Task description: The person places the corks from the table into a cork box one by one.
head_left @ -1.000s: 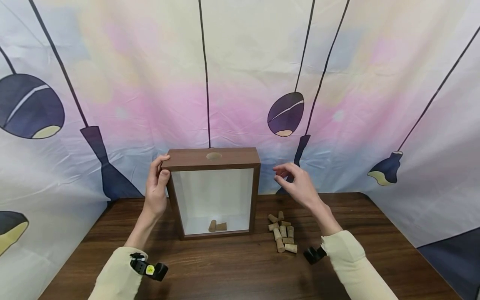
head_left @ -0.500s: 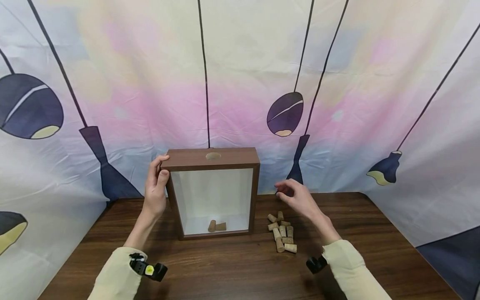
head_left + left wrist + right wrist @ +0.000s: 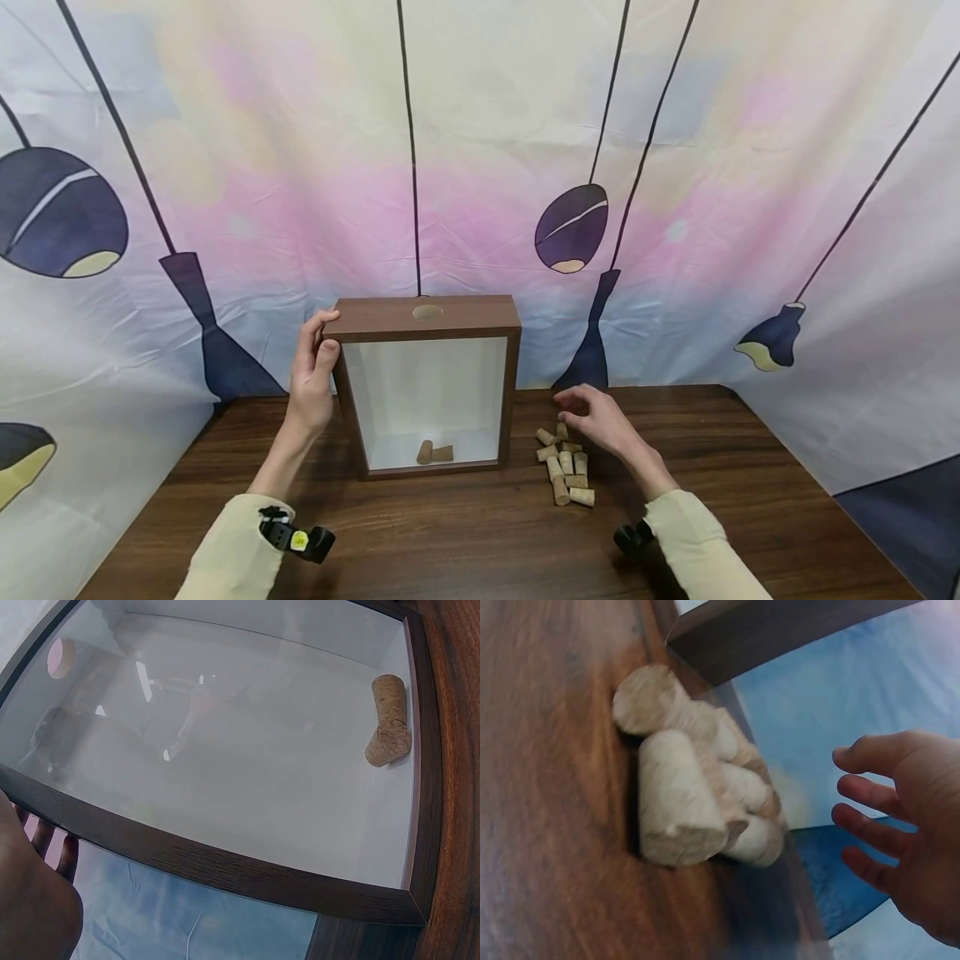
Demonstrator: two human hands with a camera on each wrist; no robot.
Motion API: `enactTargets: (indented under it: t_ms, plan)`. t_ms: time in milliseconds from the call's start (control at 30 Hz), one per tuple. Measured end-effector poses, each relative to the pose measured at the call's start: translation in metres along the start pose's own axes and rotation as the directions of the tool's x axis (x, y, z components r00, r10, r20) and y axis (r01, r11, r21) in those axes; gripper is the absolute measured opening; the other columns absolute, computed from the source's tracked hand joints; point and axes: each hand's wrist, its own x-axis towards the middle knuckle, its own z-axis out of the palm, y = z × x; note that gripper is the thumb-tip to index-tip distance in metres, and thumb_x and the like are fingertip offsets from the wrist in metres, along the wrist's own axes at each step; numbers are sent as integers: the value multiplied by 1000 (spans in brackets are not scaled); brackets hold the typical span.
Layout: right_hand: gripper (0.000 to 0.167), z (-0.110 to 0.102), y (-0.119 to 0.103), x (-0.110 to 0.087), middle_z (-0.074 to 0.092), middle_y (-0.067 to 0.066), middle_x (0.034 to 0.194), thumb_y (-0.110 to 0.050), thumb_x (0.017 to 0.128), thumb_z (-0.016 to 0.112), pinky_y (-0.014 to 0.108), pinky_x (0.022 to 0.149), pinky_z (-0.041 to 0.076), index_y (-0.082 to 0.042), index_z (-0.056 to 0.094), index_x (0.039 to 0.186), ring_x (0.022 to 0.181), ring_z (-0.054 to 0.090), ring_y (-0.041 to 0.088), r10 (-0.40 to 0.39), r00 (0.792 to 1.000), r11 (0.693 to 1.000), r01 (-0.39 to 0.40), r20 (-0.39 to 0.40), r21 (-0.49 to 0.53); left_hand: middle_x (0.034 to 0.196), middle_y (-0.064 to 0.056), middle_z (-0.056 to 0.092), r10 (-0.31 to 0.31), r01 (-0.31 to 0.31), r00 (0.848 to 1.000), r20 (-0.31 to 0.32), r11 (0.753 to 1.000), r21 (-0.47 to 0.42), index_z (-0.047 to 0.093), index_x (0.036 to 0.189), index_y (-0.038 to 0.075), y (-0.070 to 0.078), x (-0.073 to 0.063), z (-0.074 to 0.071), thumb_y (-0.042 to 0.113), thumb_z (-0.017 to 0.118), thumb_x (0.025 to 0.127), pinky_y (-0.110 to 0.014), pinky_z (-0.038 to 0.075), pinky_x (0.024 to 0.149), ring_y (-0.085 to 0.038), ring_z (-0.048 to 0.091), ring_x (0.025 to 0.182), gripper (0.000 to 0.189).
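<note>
My left grip [image 3: 311, 387] clasps the box [image 3: 425, 387]; my right grip [image 3: 600, 423], relaxed, hovers beside the corks [image 3: 566, 462]; yellow label [image 3: 300, 540] illegible.

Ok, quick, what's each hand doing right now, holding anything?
Left hand: holding the wooden box near its top left corner.
Right hand: open, holding nothing, near the corks.

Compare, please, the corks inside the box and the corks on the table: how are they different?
The boxed corks are only two; the table corks are clearly more. The boxed corks lie on white inside the box; the table corks lie outside it, clustered on the dark table. Both groups are tan and roughly cylindrical.
</note>
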Motion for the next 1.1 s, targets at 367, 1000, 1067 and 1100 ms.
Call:
enactTargets:
  t_ms: [367, 1000, 1067, 1100]
  plan:
    - [33, 5, 14, -6, 64, 9, 118, -15, 93, 69, 37, 80, 53, -7, 67, 124, 100, 64, 24, 38, 996, 999, -39, 75, 8, 137, 5, 42, 13, -13, 1000, 1, 1000, -5, 38, 141, -7, 5, 1, 2, 15, 39, 108, -25, 22, 93, -15, 34, 119, 40]
    - [26, 8, 20, -7, 66, 11, 120, -11, 94, 66, 40, 82, 52, -8, 71, 119, 103, 64, 26, 75, 982, 997, -71, 172, -28, 136, 5, 42, -3, 3, 1000, -5, 1000, -6, 38, 139, -9, 3, 1, 1, 20, 41, 107, -25, 23, 93, -14, 33, 119, 43]
    - [25, 8, 20, -7, 66, 11, 120, -11, 94, 66, 39, 81, 53, -8, 71, 119, 103, 64, 26, 76, 982, 997, -72, 172, -30, 135, 5, 42, -2, 2, 1000, -4, 1000, -9, 38, 139, -9, 3, 1, 1, 20, 41, 107, -25, 23, 93, -15, 33, 118, 43]
    - [25, 9, 20, -7, 67, 11, 119, -11, 94, 66, 38, 80, 53, -8, 71, 118, 101, 64, 25, 77, 982, 997, -74, 172, -26, 135, 5, 42, -2, 2, 1000, -4, 1000, -9, 38, 139, -9, 2, 1, 0, 20, 41, 107, -25, 23, 93, -14, 33, 118, 44]
